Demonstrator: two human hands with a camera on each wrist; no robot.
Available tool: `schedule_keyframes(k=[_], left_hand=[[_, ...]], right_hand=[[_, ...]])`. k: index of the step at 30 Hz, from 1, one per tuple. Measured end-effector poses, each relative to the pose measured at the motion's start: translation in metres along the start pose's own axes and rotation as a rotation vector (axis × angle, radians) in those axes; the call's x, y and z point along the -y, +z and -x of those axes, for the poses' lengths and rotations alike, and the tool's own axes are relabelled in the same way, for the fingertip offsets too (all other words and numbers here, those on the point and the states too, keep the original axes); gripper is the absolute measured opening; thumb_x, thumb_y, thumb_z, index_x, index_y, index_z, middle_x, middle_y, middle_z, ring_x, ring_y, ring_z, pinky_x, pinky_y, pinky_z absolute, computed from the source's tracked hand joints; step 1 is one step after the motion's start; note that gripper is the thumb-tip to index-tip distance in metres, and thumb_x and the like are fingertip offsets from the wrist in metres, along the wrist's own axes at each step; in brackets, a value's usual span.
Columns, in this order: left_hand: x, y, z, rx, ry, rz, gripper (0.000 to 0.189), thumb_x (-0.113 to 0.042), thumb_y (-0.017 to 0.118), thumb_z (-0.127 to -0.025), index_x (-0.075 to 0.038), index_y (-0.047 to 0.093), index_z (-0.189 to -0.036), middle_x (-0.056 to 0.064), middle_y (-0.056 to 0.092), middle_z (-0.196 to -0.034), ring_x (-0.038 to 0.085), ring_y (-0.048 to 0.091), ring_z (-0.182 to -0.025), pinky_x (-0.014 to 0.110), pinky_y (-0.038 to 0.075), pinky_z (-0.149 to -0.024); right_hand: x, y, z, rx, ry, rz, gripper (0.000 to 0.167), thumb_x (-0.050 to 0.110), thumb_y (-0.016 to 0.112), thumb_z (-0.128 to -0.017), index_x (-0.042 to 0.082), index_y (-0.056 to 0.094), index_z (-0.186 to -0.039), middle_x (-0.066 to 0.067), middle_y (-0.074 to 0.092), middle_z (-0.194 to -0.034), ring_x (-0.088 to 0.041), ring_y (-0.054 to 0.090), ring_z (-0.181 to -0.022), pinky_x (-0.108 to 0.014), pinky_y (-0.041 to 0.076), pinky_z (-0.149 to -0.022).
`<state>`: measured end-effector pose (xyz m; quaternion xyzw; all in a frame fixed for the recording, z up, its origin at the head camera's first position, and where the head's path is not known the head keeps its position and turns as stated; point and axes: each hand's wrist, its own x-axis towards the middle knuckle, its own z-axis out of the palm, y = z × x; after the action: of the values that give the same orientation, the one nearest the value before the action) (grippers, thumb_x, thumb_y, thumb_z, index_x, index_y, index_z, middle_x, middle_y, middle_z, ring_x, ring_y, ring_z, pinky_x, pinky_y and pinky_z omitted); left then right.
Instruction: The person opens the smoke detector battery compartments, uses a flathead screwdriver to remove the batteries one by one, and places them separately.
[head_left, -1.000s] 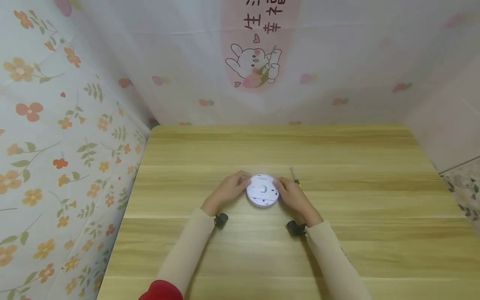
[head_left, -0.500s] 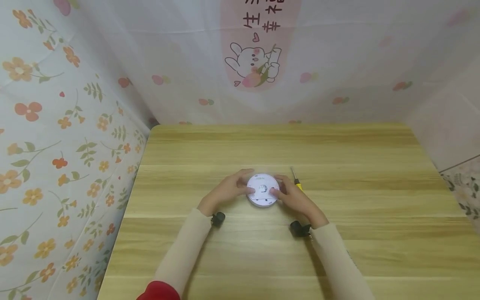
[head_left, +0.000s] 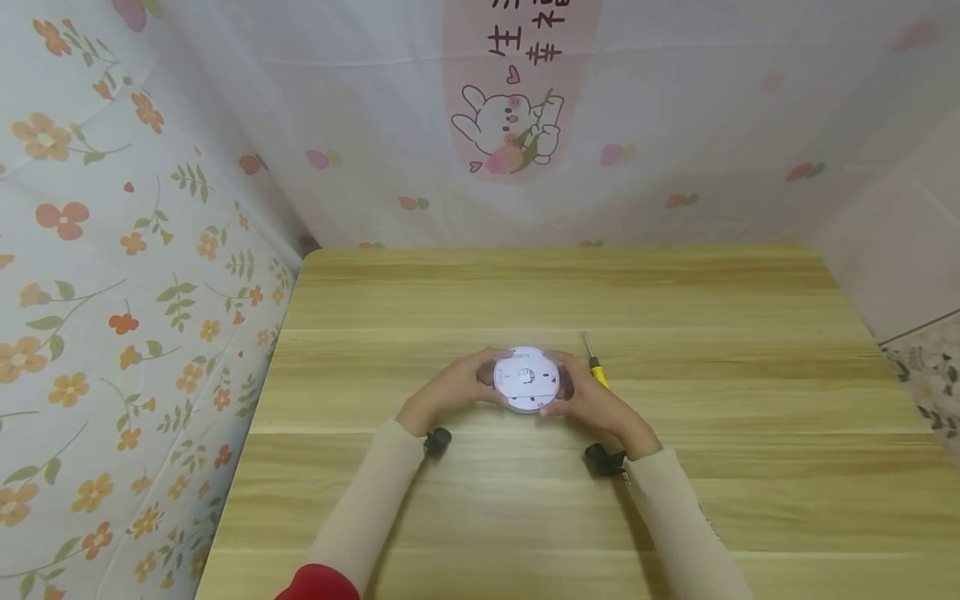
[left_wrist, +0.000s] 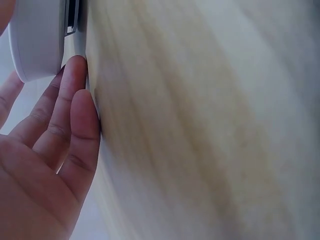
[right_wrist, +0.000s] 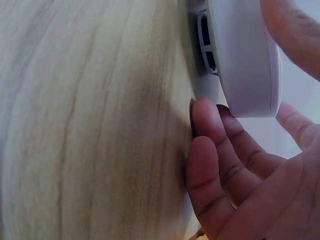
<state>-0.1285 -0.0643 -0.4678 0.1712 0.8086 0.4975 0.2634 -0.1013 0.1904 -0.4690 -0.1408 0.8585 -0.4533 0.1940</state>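
Note:
A round white smoke detector (head_left: 527,379) sits at the middle of the table, its printed flat face up. My left hand (head_left: 453,389) grips its left side, thumb at the near edge and a finger round the far edge. Mirroring that, my right hand (head_left: 600,404) holds the right side. In the left wrist view, the smooth white side of the detector (left_wrist: 37,42) shows above the lower fingers, which rest against the table. The right wrist view shows dark slotted vents beneath the detector (right_wrist: 245,60), between its body and the tabletop.
A screwdriver (head_left: 599,373) with a yellow and black handle lies just beyond my right hand, its tip pointing away. The wooden table (head_left: 420,300) meets a printed curtain (head_left: 360,150) at the back. A floral cloth (head_left: 135,333) hangs along the left.
My thumbs have shifted from the rim, across the top face, down to the near edge of the detector. My right hand has moved off the screwdriver's handle, so more of it shows.

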Motion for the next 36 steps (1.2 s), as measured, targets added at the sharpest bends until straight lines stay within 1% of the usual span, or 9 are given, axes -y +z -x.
schedule_keyframes(k=[4, 8, 16, 19, 22, 24, 27, 30, 36], left_hand=[[0.0004, 0.0000, -0.0007, -0.008, -0.022, -0.007, 0.071, -0.026, 0.083, -0.075, -0.025, 0.049, -0.137, 0.003, 0.061, -0.123, 0.018, 0.057, -0.102, 0.040, 0.044, -0.098], [-0.0005, -0.0005, -0.0006, -0.005, -0.026, -0.005, 0.070, -0.024, 0.082, -0.075, -0.024, 0.049, -0.136, 0.005, 0.064, -0.113, 0.017, 0.059, -0.096, 0.036, 0.047, -0.092], [-0.0004, -0.0015, -0.0014, 0.022, -0.010, -0.042, 0.075, -0.021, 0.082, -0.074, -0.022, 0.045, -0.139, 0.008, 0.064, -0.119, 0.018, 0.061, -0.103, 0.040, 0.047, -0.098], [-0.0001, -0.0014, -0.0014, 0.022, -0.013, -0.052, 0.075, -0.023, 0.082, -0.074, -0.024, 0.045, -0.140, 0.006, 0.063, -0.119, 0.018, 0.060, -0.104, 0.040, 0.046, -0.099], [0.0001, -0.0011, -0.0006, 0.015, -0.026, -0.039, 0.074, -0.024, 0.082, -0.075, -0.027, 0.046, -0.139, 0.003, 0.063, -0.116, 0.018, 0.058, -0.103, 0.041, 0.045, -0.099], [0.0006, -0.0008, -0.0004, 0.011, -0.031, -0.026, 0.073, -0.023, 0.082, -0.075, -0.028, 0.047, -0.138, 0.002, 0.063, -0.118, 0.018, 0.058, -0.106, 0.041, 0.044, -0.100], [0.0005, -0.0011, 0.0001, 0.011, -0.036, -0.018, 0.071, -0.023, 0.082, -0.075, -0.028, 0.047, -0.137, 0.002, 0.062, -0.121, 0.018, 0.057, -0.110, 0.042, 0.043, -0.103], [0.0002, -0.0018, 0.0005, 0.013, -0.038, -0.021, 0.071, -0.024, 0.082, -0.075, -0.028, 0.048, -0.136, 0.002, 0.062, -0.122, 0.018, 0.057, -0.111, 0.043, 0.043, -0.104], [-0.0005, -0.0025, -0.0003, 0.011, -0.020, -0.034, 0.070, -0.022, 0.082, -0.075, -0.026, 0.048, -0.136, 0.002, 0.064, -0.118, 0.017, 0.058, -0.106, 0.041, 0.044, -0.102]], right_hand=[[0.0013, 0.0000, -0.0003, -0.005, 0.004, -0.001, 0.093, 0.020, 0.083, -0.074, 0.009, 0.028, -0.148, -0.020, 0.045, -0.134, -0.025, 0.051, -0.100, -0.035, 0.046, -0.087], [0.0020, -0.0001, -0.0008, -0.004, 0.007, 0.007, 0.091, 0.018, 0.083, -0.074, 0.010, 0.029, -0.146, -0.018, 0.050, -0.124, -0.022, 0.051, -0.095, -0.030, 0.046, -0.082], [0.0018, 0.0001, -0.0010, -0.008, 0.001, 0.015, 0.089, 0.018, 0.083, -0.073, 0.008, 0.030, -0.144, -0.019, 0.051, -0.124, -0.021, 0.051, -0.094, -0.027, 0.046, -0.081], [0.0009, 0.0005, -0.0016, -0.012, -0.003, 0.027, 0.090, 0.019, 0.084, -0.073, 0.008, 0.031, -0.144, -0.018, 0.050, -0.128, -0.021, 0.051, -0.094, -0.027, 0.045, -0.081], [0.0004, 0.0007, -0.0017, -0.013, -0.004, 0.039, 0.089, 0.021, 0.083, -0.073, 0.007, 0.031, -0.145, -0.019, 0.046, -0.136, -0.023, 0.051, -0.099, -0.032, 0.045, -0.086], [0.0000, 0.0002, -0.0011, -0.006, -0.001, 0.046, 0.086, 0.024, 0.080, -0.077, 0.009, 0.031, -0.145, -0.019, 0.045, -0.139, -0.026, 0.052, -0.106, -0.039, 0.045, -0.092], [0.0009, -0.0014, 0.0006, 0.007, 0.026, 0.050, 0.078, 0.029, 0.075, -0.083, 0.013, 0.031, -0.146, -0.019, 0.051, -0.135, -0.029, 0.053, -0.113, -0.045, 0.046, -0.097], [0.0018, -0.0030, 0.0018, 0.016, 0.051, 0.062, 0.072, 0.031, 0.070, -0.087, 0.017, 0.031, -0.146, -0.017, 0.058, -0.122, -0.026, 0.057, -0.107, -0.042, 0.048, -0.092], [0.0061, -0.0030, 0.0010, -0.019, 0.032, 0.095, 0.073, 0.023, 0.073, -0.084, 0.008, 0.033, -0.144, -0.018, 0.062, -0.111, -0.023, 0.060, -0.094, -0.035, 0.051, -0.081]])
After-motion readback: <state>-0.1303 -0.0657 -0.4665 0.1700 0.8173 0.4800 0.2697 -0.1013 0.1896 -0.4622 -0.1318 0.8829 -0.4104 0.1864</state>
